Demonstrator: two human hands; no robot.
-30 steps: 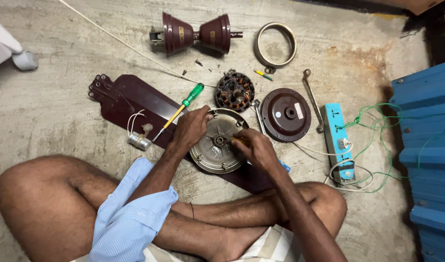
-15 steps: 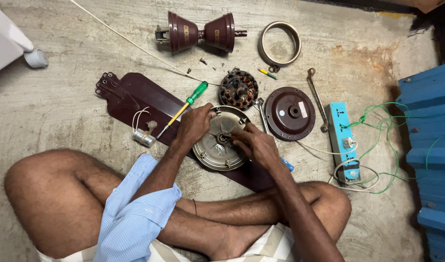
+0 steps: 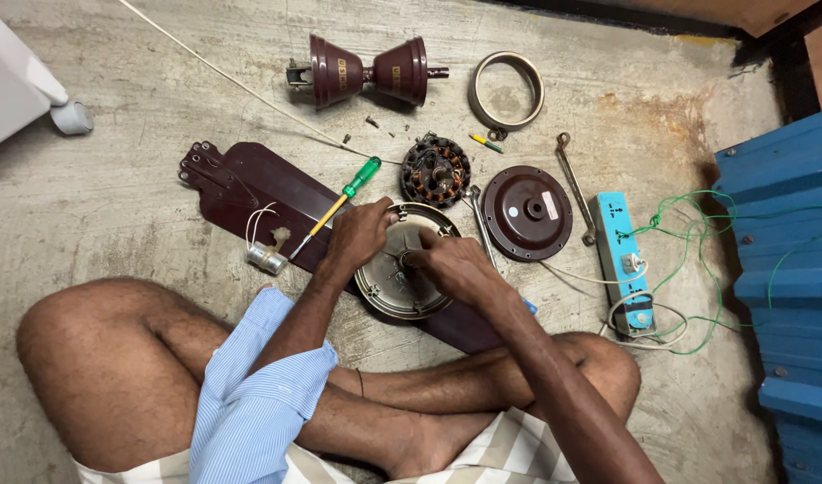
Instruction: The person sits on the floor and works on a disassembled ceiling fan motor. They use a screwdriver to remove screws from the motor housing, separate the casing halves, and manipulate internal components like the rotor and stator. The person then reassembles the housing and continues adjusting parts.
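Two hands on round metal motor cover [image 3: 388, 291]: left hand [image 3: 359, 235] fingers gripping rim, right hand [image 3: 451, 265] fingers pinching centre.

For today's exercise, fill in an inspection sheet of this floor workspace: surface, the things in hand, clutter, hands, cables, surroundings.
Surface: bare, stained concrete floor.
Things in hand: round metal fan cover, lying on a dark maroon fan blade.
Clutter: green-handled screwdriver, wound stator, maroon motor cover, metal ring, spanner, maroon canopy cups, small capacitor, loose screws.
Hands: left hand grips the cover's rim; right hand has fingers at its centre.
Cables: green wire and white wire at the blue socket strip.
Surroundings: blue corrugated sheet at right.
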